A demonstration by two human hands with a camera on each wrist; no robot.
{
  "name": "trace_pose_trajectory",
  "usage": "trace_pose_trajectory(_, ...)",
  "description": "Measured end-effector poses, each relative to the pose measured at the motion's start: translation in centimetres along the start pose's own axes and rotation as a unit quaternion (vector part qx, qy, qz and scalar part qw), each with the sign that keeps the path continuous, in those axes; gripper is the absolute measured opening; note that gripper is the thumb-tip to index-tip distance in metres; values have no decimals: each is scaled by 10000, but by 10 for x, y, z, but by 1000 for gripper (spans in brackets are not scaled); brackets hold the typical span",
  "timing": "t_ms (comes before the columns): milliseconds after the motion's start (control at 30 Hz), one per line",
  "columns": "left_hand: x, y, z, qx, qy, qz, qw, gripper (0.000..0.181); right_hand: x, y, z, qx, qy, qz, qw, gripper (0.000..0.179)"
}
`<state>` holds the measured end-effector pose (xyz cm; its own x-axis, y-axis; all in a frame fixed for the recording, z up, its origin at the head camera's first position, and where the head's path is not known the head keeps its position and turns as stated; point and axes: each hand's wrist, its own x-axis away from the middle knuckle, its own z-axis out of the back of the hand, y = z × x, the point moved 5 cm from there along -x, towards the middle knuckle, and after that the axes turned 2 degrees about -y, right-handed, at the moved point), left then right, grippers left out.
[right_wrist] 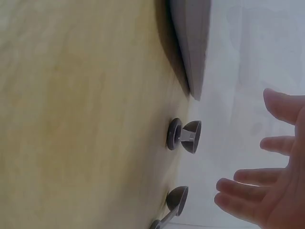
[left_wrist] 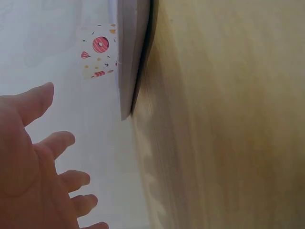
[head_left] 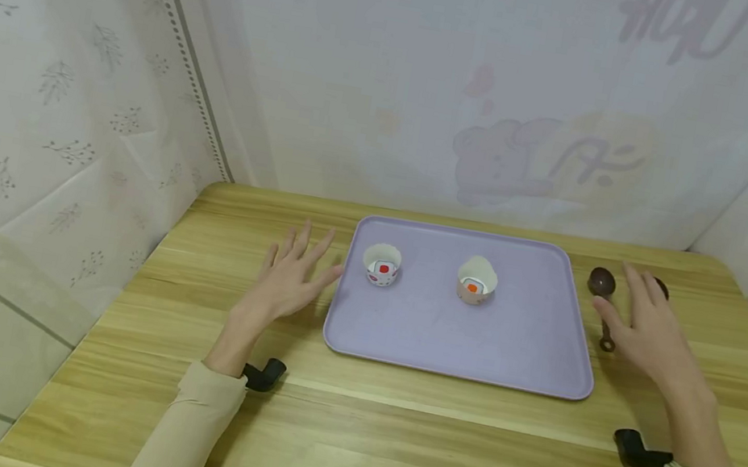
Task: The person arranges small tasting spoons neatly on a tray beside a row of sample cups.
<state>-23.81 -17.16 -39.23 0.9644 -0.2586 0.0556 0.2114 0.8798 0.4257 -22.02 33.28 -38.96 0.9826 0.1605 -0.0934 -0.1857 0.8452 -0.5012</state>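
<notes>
My left hand [head_left: 284, 280] is held over the table just left of a lilac tray [head_left: 402, 332], its fingers spread and nothing in them. Across the tray, my right hand [head_left: 654, 339] hovers with loose, straight fingers above two dark brown measuring spoons. The nearer spoon [head_left: 602, 283] has a round bowl and a ring-ended handle; most of the other spoon [head_left: 661, 288] is hidden behind the fingers. On the tray stand two small paper baking cups: a left cup [head_left: 379, 277] with a red spot inside, and a right cup [head_left: 474, 295] with an orange spot.
The wood-grain table [head_left: 384, 447] extends toward me in front of the tray. Pale printed cloth [head_left: 368, 86] hangs behind the table and along both sides. A black strap mount [head_left: 265, 374] sits on the left wrist, and another mount [head_left: 639, 453] on the right.
</notes>
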Motion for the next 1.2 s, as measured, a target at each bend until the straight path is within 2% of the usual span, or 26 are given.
trace_pose_trajectory(500,-1,-2,-5,177,-218,-219,9994,74,-3,9,2,-148,-7,-198,9997,82)
trace_pose_trajectory(867,-4,-3,-11,261,-354,-435,9981,71,-4,16,2,66,-438,-435,9981,76)
trace_pose_trajectory(1200,-5,-4,-15,230,-473,-483,9974,69,-4,21,-1,120,-718,-578,9957,72)
